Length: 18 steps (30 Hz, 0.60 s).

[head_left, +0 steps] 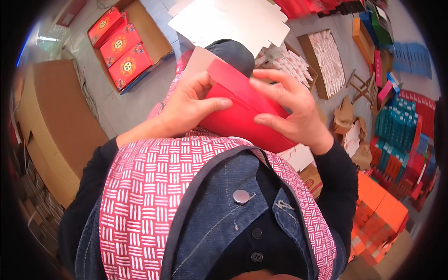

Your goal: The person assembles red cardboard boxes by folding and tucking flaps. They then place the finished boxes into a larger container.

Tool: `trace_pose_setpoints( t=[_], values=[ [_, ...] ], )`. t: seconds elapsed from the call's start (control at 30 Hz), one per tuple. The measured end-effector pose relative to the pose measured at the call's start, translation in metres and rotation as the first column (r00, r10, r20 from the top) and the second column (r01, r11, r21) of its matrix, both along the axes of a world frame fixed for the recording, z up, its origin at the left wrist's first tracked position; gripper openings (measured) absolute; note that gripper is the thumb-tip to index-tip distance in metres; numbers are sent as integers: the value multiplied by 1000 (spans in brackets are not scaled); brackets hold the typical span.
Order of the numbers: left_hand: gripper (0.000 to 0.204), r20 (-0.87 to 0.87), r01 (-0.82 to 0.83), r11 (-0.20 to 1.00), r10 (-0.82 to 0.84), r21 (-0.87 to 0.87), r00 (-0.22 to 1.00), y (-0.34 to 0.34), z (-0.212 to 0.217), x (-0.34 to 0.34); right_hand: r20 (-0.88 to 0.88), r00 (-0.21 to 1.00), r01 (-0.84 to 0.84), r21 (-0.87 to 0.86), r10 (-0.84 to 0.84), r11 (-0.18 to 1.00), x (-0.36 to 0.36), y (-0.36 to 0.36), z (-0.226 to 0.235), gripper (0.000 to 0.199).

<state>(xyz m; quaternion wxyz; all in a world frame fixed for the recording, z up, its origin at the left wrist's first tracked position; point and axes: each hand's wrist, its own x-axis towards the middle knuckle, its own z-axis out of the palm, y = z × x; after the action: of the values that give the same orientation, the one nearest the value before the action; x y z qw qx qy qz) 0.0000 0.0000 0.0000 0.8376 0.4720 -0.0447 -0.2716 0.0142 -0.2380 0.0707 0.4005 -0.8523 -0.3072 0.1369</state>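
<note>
A red cardboard box (233, 100), partly folded, with a plain greyish-tan flap at its upper left, lies across my lap in front of my apron. My left hand (189, 102) is at its left side, thumb stretched over the red face and fingers curled at the edge; the hidden fingers seem to grip it. Over the right part of the box is my right hand (291, 105), fingers and thumb spread apart, slightly blurred. Whether its fingertips press on the red face is hard to tell.
White flat cardboard sheets (228, 21) lie ahead. A carton of red decorated boxes (123, 51) stands far left, a large brown carton (58, 121) nearer left. Rightward are a tray of white pieces (324, 63), teal box stacks (396, 121) and orange boxes (380, 210).
</note>
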Motion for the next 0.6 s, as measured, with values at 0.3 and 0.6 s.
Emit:
trace_pose_setpoints(
  t=[0.3,0.6],
  values=[
    [21,97,15,969,-40,246,995,-26,-2,73,-635,766,238,139,-98,961,6,-69,-1,83],
    [35,972,-538,817,-108,207,210,-56,47,51,-727,610,782,487,-316,389,-21,-57,-66,66]
  ],
)
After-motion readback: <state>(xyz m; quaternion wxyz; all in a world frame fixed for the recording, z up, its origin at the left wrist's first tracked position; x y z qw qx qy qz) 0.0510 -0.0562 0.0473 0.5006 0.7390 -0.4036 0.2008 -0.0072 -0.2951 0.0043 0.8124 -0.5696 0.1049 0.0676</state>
